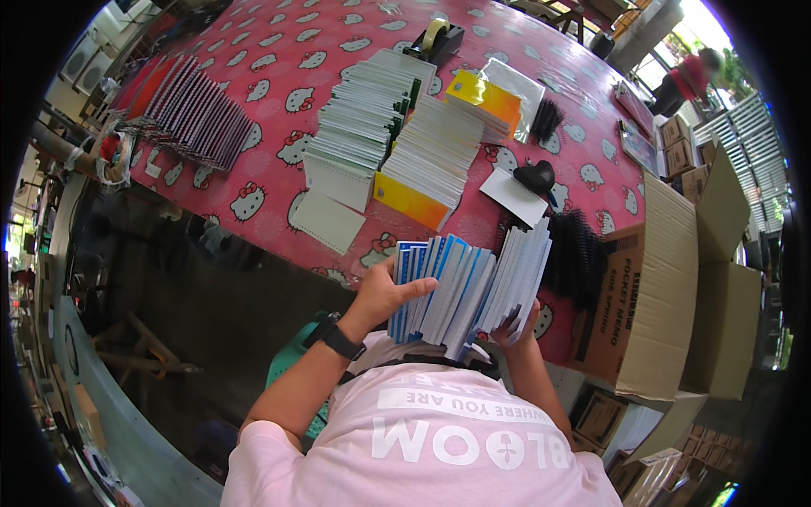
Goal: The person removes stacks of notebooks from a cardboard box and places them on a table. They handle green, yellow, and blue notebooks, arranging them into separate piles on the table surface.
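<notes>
Close in front of my body, a row of small paper pads (452, 283) with white pages and blue covers is held between my two hands. My left hand (384, 296) is closed round the row's left end, its thumb laid over the top edges. At the right end, my right hand (518, 325) grips from below and the side; its fingers are mostly hidden by the paper. The pads fan apart a little toward the right. Just beyond them on the table stand a row of pads with yellow covers (411, 201) and a white and green row (359, 127).
The table has a pink patterned cloth (279, 110). On it lie red spiral notebooks (190, 114), a loose punched sheet (328, 225), a tape dispenser (439, 40), a black heart-shaped object (534, 177) and black binding spirals (574, 258). An open cardboard box (650, 296) stands at right.
</notes>
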Demonstrator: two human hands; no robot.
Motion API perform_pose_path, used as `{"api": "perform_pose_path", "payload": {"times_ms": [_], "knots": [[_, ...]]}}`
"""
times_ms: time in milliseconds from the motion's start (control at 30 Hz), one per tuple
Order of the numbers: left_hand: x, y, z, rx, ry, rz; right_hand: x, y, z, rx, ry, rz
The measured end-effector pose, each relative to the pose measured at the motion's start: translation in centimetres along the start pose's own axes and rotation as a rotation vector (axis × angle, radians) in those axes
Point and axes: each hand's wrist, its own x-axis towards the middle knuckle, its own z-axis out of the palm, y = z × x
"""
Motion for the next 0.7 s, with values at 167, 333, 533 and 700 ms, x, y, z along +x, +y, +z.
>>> {"api": "perform_pose_path", "payload": {"times_ms": [167, 333, 533, 700], "knots": [[0.6, -0.3, -1.2, -0.126, 0.056, 0.072, 0.9, 0.3, -1.1, 0.050, -0.076, -0.013], [1.1, 1.4, -4.6, -0.075, 0.086, 0.096, 3.2, 1.9, -2.4, -0.109, 0.056, -0.184], [-0.4, 2.9, -12.9, -0.608, -0.070, 0.015, 7.0, 3.6, 7.0, -0.031, 0.098, -0.118], [-2.5, 3.3, -16.1, -0.580, -0.152, 0.076, 9.8, 4.3, 8.5, -0.336, -0.074, -0.208]]}}
